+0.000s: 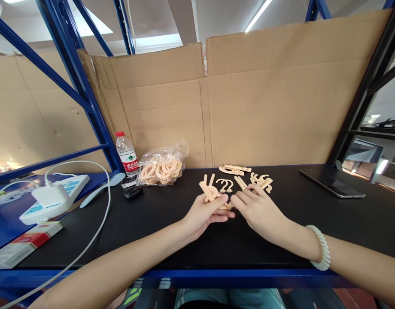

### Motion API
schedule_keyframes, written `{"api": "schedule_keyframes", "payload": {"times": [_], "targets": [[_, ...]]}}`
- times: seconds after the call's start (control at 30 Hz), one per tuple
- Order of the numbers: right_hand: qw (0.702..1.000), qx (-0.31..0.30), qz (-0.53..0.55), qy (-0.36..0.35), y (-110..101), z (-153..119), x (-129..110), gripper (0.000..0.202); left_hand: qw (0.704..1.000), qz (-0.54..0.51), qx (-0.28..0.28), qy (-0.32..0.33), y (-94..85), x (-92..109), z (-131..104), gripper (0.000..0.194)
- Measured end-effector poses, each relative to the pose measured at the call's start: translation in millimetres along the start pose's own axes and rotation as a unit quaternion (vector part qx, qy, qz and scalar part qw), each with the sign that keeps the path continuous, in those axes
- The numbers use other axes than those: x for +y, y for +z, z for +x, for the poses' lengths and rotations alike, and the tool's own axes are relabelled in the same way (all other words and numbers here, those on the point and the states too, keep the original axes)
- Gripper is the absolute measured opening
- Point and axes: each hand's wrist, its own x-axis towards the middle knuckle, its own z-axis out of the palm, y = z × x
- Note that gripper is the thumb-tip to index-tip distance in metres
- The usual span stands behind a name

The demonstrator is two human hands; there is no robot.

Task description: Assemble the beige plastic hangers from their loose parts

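Observation:
My left hand (208,211) is closed around several light wooden pieces (209,192), a flat strip and a rounded part sticking up above the thumb. My right hand (260,211) meets it from the right, its fingers bent and pinched together at a small wooden part (226,206) by the left fingers. What lies inside the right fingertips is hidden. Just beyond the hands are pale hook-shaped wooden pieces (229,185) and narrow wooden strips (240,183). Curved wooden pieces (265,182) lie in a heap behind my right knuckles.
More wooden parts (234,170) lie near the cardboard wall (265,103). To the left stand a water bottle (127,156) and a clear bag of wooden rings (162,169), with a black object (133,192) in front. A tablet (332,183) lies right; a white cable (109,197) loops left.

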Motion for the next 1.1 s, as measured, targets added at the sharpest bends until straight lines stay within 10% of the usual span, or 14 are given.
{"api": "schedule_keyframes", "payload": {"times": [0.37, 0.63, 0.87, 1.1], "targets": [[0.996, 0.000, 0.080, -0.034, 7.6, -3.4, 4.1, 0.020, 0.978, 0.157, 0.020, 0.137, -1.3, -3.6, -0.9, 0.042], [0.988, 0.005, 0.112, -0.110, -1.7, 0.1, 7.3, 0.031, 0.995, 0.098, 0.013, 0.005, -15.2, -1.2, 7.5, 0.037], [0.969, 0.024, 0.247, 0.017, 11.1, -5.2, 77.1, 0.014, 0.991, 0.129, 0.019, -0.008, -25.7, 1.1, 15.3, 0.036], [0.938, -0.098, 0.333, 0.017, 28.8, -12.9, 102.9, 0.016, 0.990, 0.141, 0.001, -0.014, -27.6, -0.2, 15.7, 0.037]]}}
